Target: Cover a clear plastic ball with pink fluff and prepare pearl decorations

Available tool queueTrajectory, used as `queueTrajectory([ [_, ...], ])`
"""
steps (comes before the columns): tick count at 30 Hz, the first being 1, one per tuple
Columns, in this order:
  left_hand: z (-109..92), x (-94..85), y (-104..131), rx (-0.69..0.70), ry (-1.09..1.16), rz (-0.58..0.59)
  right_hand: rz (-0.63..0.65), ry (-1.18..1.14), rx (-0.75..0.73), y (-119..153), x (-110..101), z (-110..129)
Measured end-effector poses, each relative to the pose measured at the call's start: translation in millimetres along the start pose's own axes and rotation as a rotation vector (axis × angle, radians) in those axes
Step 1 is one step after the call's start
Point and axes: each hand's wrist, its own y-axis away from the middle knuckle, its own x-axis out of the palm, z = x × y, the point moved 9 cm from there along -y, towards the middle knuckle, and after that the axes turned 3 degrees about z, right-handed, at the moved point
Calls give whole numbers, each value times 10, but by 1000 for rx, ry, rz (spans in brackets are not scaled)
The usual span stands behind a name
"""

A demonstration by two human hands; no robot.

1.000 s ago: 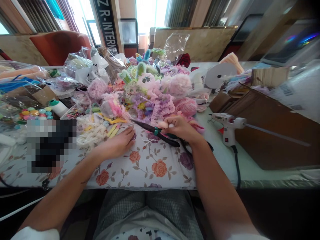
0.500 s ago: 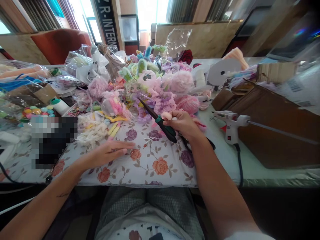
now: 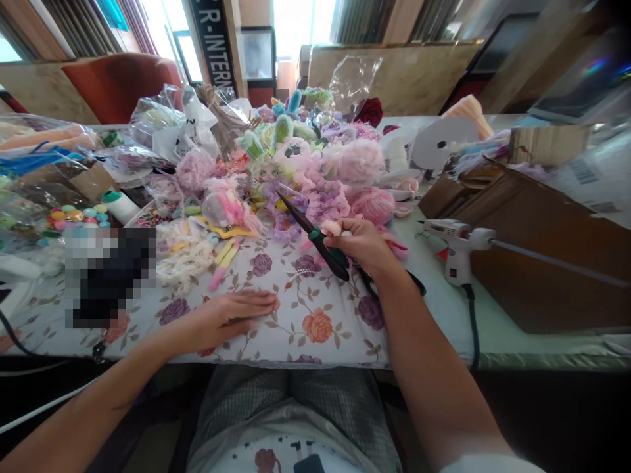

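My right hand (image 3: 359, 246) is closed around long-nose pliers (image 3: 315, 236) with dark pointed jaws and green-and-black handles. The jaws point up and to the left, in front of the pile of craft material. A fluffy peach-coloured piece (image 3: 331, 228) shows at the fingertips of this same hand. Palm down, my left hand (image 3: 236, 316) lies on the flowered cloth (image 3: 290, 345) with its fingers stretched out and nothing in it. A short string of white beads (image 3: 299, 270) lies between the hands. Black-handled scissors (image 3: 417, 284) are partly hidden under my right wrist.
A white glue gun (image 3: 456, 246) stands at the right beside a cardboard box (image 3: 542, 263). Pink yarn (image 3: 372, 205) and fluffy trims pile up ahead. Cream yarn (image 3: 182, 263) and a pink-and-yellow strip (image 3: 224, 265) lie left, near a blurred-out dark object (image 3: 111, 279).
My left hand has shifted slightly right and toward me, now flat on the cloth; the pink end of the strip is uncovered. My right hand and the pliers stay nearly still.
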Motion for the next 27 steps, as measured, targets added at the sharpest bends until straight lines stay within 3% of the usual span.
queueTrajectory([
  [4,-41,-8,278,5,272,302,-33,60,17,32,-18,38],
  [8,28,30,518,-78,475,618,-19,42,16,16,-4,28],
  [10,82,-34,498,-110,526,584,-5,4,18,7,8,16],
  [13,70,-247,291,-73,458,299,-5,-26,24,8,7,7],
  [15,-45,-282,175,-12,313,185,-9,-24,27,13,-1,4],
  [17,-193,-113,138,60,226,247,-4,-25,29,10,-4,-7],
  [21,-336,473,404,115,445,672,-1,-20,3,-19,-10,-29],
  [22,-316,533,473,85,504,715,-2,-16,-5,-24,-9,-31],
  [24,-257,489,516,35,546,662,4,-11,-15,-24,6,-28],
  [27,-252,176,427,55,439,428,9,-3,-23,-2,22,2],
])
